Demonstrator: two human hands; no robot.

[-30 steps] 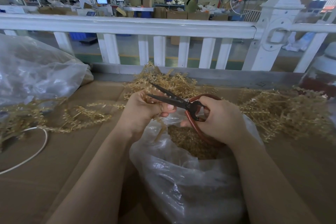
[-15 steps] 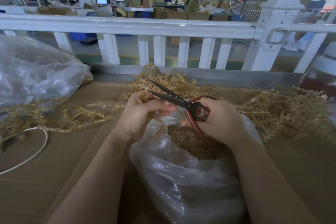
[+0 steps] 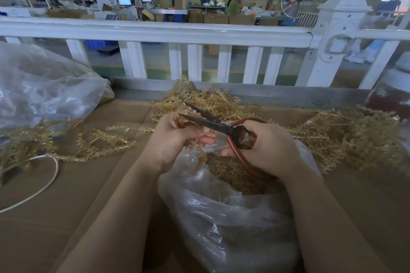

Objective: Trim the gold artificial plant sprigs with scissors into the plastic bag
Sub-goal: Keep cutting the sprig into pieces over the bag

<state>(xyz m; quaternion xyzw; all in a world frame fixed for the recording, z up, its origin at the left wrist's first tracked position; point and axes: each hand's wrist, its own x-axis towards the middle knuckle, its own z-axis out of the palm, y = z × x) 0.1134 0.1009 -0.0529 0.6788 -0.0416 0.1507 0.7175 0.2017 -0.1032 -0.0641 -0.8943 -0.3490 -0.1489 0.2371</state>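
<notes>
Above the open plastic bag (image 3: pixel 233 217) on the cardboard-covered counter (image 3: pixel 66 195), the left hand (image 3: pixel 175 139) pinches a gold sprig (image 3: pixel 197 150) that dangles into the bag's mouth. The right hand's (image 3: pixel 268 146) grip wraps the scissors (image 3: pixel 213 123), blades parted and pointing left across the sprig, just above the left fingers. Against half a second earlier, little differs: blades remain apart, hands barely shifted.

Matt brown cardboard worktop (image 3: pixel 73 201) — glossy, crinkled clear plastic bag (image 3: pixel 224 224); dull dark metal scissors (image 3: pixel 213 123) — gold plastic sprigs (image 3: pixel 346 137).
</notes>
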